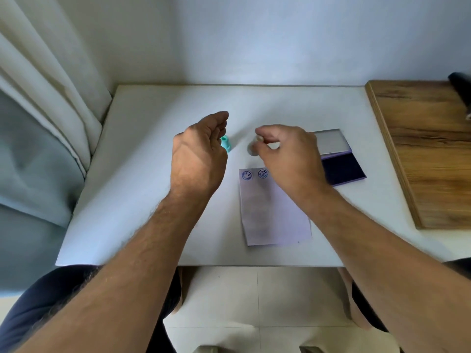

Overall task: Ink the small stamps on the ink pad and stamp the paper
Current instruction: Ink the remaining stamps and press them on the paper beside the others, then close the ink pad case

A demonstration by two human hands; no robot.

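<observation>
A pale paper point(275, 215) lies on the white table point(142, 174) and bears two round blue smiley prints along its top edge. My right hand point(288, 154) hovers just beyond the paper and pinches a small grey stamp point(252, 149) at its fingertips. An open ink pad point(341, 166) with a dark blue pad and a raised lid sits to the right, partly behind that hand. My left hand point(201, 154) is raised with relaxed fingers and holds nothing. A small teal stamp point(225, 143) lies on the table just past it.
A wooden board point(428, 149) sits along the table's right side with a dark object point(461, 85) at its far corner. A curtain point(48, 98) hangs at the left. A wall stands behind the table.
</observation>
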